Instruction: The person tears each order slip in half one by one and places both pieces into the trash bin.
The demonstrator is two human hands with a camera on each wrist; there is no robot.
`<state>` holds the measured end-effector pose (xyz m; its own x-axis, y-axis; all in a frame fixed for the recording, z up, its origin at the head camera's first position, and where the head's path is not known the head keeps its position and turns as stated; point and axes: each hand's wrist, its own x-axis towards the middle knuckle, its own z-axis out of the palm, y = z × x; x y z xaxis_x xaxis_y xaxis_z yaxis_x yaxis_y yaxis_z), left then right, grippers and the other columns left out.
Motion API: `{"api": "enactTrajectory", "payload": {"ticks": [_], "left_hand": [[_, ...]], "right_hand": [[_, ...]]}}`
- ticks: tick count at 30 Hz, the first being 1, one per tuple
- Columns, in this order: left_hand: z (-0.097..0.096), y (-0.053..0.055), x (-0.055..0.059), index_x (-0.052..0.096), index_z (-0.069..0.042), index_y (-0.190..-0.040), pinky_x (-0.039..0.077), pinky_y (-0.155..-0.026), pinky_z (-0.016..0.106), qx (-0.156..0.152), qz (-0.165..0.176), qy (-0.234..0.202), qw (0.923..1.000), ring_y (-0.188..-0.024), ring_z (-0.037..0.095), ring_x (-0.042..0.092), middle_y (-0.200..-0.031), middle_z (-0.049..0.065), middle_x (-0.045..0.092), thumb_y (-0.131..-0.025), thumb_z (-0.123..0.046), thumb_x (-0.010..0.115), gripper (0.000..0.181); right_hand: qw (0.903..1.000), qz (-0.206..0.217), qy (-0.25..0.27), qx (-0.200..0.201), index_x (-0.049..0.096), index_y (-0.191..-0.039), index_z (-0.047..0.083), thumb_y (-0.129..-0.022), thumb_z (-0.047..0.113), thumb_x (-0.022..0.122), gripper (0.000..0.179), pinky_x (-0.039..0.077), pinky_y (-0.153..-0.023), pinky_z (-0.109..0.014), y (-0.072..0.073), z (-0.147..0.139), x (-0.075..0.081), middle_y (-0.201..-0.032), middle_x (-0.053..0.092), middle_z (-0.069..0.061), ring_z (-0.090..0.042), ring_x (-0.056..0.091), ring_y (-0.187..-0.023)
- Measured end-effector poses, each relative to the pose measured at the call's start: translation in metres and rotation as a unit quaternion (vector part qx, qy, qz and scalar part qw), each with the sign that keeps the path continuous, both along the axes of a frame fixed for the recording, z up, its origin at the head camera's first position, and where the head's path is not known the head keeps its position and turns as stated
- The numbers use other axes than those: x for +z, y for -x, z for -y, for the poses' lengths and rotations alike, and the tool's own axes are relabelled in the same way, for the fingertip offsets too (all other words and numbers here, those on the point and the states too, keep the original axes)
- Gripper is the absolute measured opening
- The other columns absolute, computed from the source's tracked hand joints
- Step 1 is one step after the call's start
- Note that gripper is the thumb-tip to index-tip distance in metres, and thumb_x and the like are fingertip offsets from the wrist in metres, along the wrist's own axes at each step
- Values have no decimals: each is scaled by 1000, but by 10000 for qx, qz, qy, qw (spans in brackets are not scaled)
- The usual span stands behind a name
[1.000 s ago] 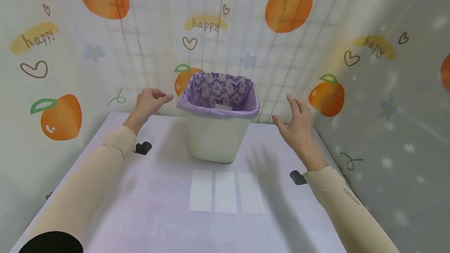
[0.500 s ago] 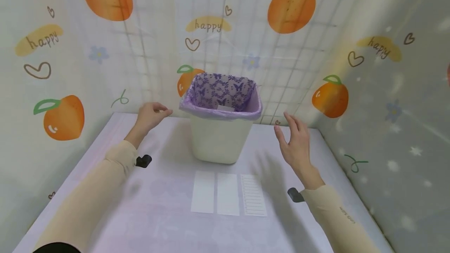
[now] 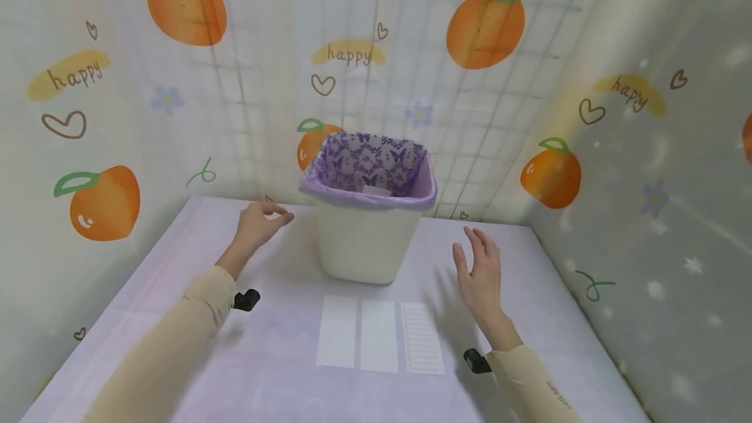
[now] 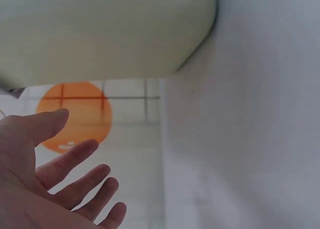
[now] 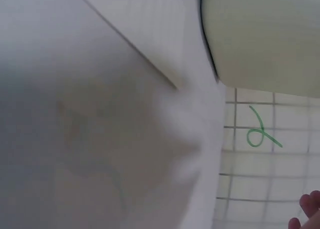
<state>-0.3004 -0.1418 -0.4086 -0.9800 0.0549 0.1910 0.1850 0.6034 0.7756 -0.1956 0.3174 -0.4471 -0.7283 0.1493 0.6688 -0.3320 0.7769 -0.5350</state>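
A pale green-white trash bin [image 3: 367, 243] stands upright at the back middle of the table, lined with a purple butterfly-patterned bag [image 3: 378, 162] folded over its rim. Inside it a small white piece [image 3: 376, 190] shows. My left hand [image 3: 255, 227] hovers left of the bin, apart from it; in the left wrist view its fingers [image 4: 75, 189] are loosely spread and hold nothing. To the bin's right, my right hand [image 3: 483, 279] is in the air with relaxed fingers and nothing in them. Only its fingertips [image 5: 311, 203] enter the right wrist view.
Three white paper strips lie side by side in front of the bin: a left strip [image 3: 337, 333], a middle strip [image 3: 378, 336] and a lined right strip [image 3: 423, 339]. A fruit-printed curtain [image 3: 247, 116] surrounds the lilac-white table [image 3: 264, 371] at the back and sides.
Both hands have come down from beside the bin's rim toward the table, and the right one has also drawn back toward me. The bin and strips stay in place.
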Motion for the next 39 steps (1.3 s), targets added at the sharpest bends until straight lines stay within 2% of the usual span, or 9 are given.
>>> {"api": "enactTrajectory", "payload": {"ticks": [5, 13, 20, 28, 32, 35, 39], "left_hand": [[-12, -2, -18, 79, -6, -116, 48, -108, 60, -75, -82, 54, 9999, -131, 44, 61, -133, 16, 72, -98, -34, 75, 34], [-18, -8, -36, 79, -6, -115, 52, -104, 60, -423, -23, -56, 9991, -129, 44, 63, -131, 16, 73, -99, -30, 74, 30], [-18, -16, -55, 78, -7, -116, 51, -103, 60, -71, 41, -325, 9994, -125, 42, 65, -128, 19, 74, -99, -29, 72, 28], [-16, -31, -75, 78, -6, -115, 45, -109, 63, -151, 180, -647, 9976, -131, 44, 60, -132, 21, 71, -98, -25, 73, 26], [-16, -36, -87, 78, -10, -115, 47, -107, 59, 52, 297, -917, 9953, -133, 40, 59, -133, 17, 71, -98, -28, 73, 25], [-19, -37, -99, 78, -13, -115, 48, -106, 57, 90, 333, -1130, 9930, -134, 37, 59, -132, 12, 72, -98, -30, 74, 24], [-26, -38, -112, 78, -13, -114, 47, -107, 55, 29, 83, -1264, 9919, -133, 33, 60, -129, 8, 74, -97, -30, 76, 23]], "right_hand": [[9996, 158, 227, 23, 56, -147, -3, -108, 23, 58, 47, 32, -115, -66, 3, 7, -14, -150, 50, -29, -49, 42, -142], [9955, 744, 582, -41, 57, -145, -3, -111, 29, 52, 47, 36, -111, -63, 0, 17, -35, -145, 55, -29, -46, 51, -131], [9931, 754, 903, -9, 57, -145, -4, -113, 22, 47, 43, 41, -106, -60, -5, 28, -44, -142, 58, -29, -45, 55, -126], [9812, 1370, 1356, 17, 54, -150, 0, -113, 32, 46, 49, 42, -111, -58, -13, 46, -52, -144, 58, -26, -42, 55, -130], [9774, 1629, 1347, 15, 54, -150, 1, -113, 34, 46, 50, 39, -115, -58, -11, 49, -57, -146, 57, -26, -43, 53, -136], [9738, 1828, 1350, -17, 53, -150, 2, -113, 36, 45, 51, 35, -120, -57, -13, 48, -60, -150, 55, -24, -43, 49, -142], [9689, 2002, 1450, -111, 51, -152, 2, -114, 41, 43, 55, 30, -123, -56, -21, 43, -62, -155, 52, -23, -42, 45, -147]]}}
